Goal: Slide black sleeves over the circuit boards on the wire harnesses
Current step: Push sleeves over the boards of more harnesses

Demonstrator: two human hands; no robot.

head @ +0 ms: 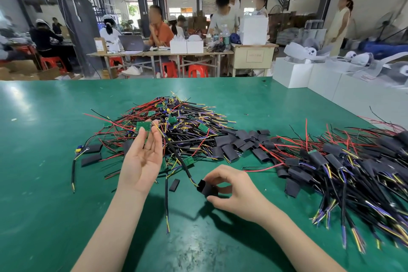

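The left hand [141, 159], palm up, pinches a green circuit board [143, 126] at its fingertips, at 10 o'clock from the right hand [229, 192], which pinches a black sleeve [207, 187] where the harness cable [178, 159] ends. The label on the beige cabinet [254, 56] at 12 o'clock is too blurred to read. The sleeved harnesses [344, 168] at 3 o'clock are cut off by the edge.

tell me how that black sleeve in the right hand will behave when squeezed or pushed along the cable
The black sleeve in the right hand is probably soft and light: its mouth gapes unevenly. Loose spare sleeves lie flattened, so it likely collapses under a firm grip and won't roll.
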